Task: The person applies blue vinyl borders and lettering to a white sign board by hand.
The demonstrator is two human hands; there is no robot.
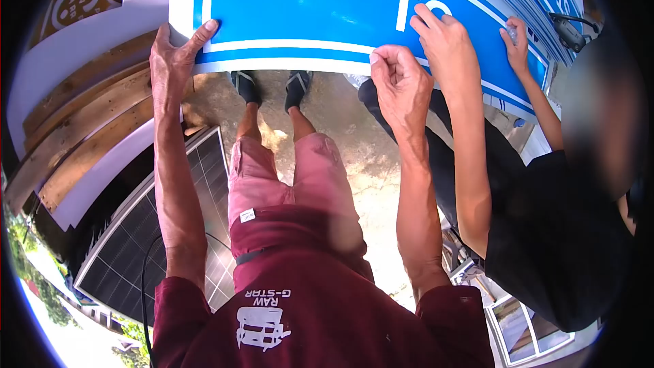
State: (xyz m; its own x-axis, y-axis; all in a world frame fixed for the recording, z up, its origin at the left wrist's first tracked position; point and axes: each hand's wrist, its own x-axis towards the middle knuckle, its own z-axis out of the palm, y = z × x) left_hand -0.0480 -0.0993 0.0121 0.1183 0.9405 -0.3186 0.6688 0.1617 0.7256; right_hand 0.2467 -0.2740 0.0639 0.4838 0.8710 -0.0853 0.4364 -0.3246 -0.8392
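Observation:
A blue sign (293, 0) with white border lines and white letters spans the top of the view. My left hand (174, 54) grips its left end, thumb on the face and fingers around the edge. My right hand (403, 85) is closed in a pinch over the sign's near border; anything between the fingertips is too small to make out. Just right of it, another person's hand (446, 44) rests its fingers near the white lettering. That person's other hand (518, 44), farther right, is by the sign's far edge and holds something clear and crumpled.
Wooden planks (95, 95) lie at the left, above a solar panel (136, 245). Stacked blue signs (538, 0) stand at the upper right, beside a dark clamp-like device (571, 31). The other person (545, 232), in black, stands close on my right. A framed pane (524, 327) sits lower right.

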